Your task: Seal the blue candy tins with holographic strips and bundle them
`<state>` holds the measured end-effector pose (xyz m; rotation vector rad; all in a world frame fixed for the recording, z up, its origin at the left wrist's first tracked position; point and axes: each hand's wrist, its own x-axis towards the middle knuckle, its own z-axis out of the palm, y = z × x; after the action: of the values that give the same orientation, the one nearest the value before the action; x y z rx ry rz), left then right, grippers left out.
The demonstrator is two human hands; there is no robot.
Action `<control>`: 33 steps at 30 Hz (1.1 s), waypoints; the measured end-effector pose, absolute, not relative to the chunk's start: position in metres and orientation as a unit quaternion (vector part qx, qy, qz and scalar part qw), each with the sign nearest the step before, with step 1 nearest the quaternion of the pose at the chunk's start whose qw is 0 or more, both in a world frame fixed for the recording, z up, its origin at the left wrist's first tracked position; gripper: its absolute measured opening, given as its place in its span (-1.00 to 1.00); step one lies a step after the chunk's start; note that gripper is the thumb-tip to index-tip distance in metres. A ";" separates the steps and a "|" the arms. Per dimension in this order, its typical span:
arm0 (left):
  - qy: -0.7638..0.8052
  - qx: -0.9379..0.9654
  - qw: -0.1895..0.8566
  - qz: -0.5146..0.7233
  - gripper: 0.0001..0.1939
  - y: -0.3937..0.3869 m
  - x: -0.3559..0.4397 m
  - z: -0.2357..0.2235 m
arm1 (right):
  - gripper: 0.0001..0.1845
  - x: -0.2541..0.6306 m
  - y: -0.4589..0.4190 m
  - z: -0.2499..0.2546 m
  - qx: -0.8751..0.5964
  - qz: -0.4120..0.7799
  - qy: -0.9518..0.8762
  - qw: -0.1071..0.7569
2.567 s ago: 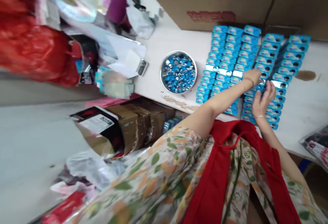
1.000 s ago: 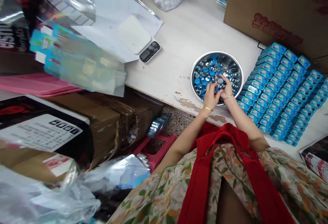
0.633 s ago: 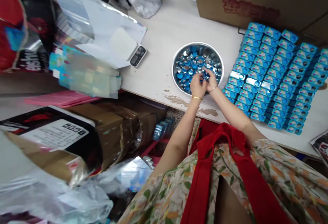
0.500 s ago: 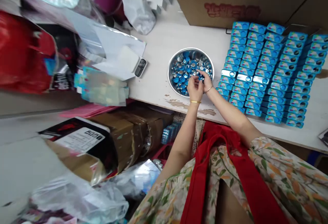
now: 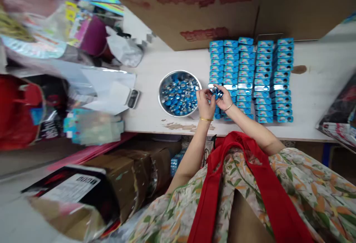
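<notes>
In the head view, small round blue-and-silver pieces [image 5: 217, 93] lie in the fingers of my right hand [image 5: 226, 101], cupped and closed around them. My left hand [image 5: 205, 104], a gold bangle at its wrist, is closed with fingertips pinched against these pieces. Both hands meet just right of a round metal bowl [image 5: 159, 98], which holds many similar blue and silver pieces. Behind and right of my right hand stand several columns of stacked small blue boxes [image 5: 246, 76]; the hands cover part of the nearest columns.
A large cardboard box [image 5: 178, 24] stands along the back of the white table [image 5: 150, 113]. Plastic bags and a small white device with a dark face [image 5: 133, 99] lie to the left. Below the edge sit taped cartons [image 5: 130, 176]. A dark package [image 5: 339, 109] is at far right.
Both hands have left the bowl and moved right, toward the blue boxes, with small round pieces in the fingers. The camera view has turned and shifted right.
</notes>
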<state>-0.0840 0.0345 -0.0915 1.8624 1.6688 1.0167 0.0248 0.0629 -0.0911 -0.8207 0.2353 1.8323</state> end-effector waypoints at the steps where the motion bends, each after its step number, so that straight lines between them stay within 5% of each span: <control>1: 0.585 0.686 0.231 0.366 -0.76 0.029 -0.063 -0.089 | -0.99 0.046 0.057 -0.088 -0.341 0.762 0.102 0.541; 8: 0.497 0.730 0.353 0.309 -0.91 -0.005 0.076 -0.086 | -0.96 0.201 0.005 -0.082 -0.414 0.674 0.115 0.601; 14: 0.569 0.642 0.436 0.273 -0.95 0.048 0.134 -0.110 | -0.88 0.289 -0.018 -0.093 -0.464 0.632 0.145 0.604; 22: 0.612 0.700 0.368 0.031 -0.75 0.140 0.175 -0.147 | -0.78 0.311 -0.010 -0.096 -0.495 0.647 0.123 0.566; 33: 0.600 0.721 0.345 -0.027 -0.66 0.149 0.172 -0.144 | -0.70 0.298 0.004 -0.105 -0.503 0.660 0.072 0.553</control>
<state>0.1717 0.1487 -0.1437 1.8729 1.5581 -0.0710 0.2984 0.0043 -0.1050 -1.1898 0.1708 1.5603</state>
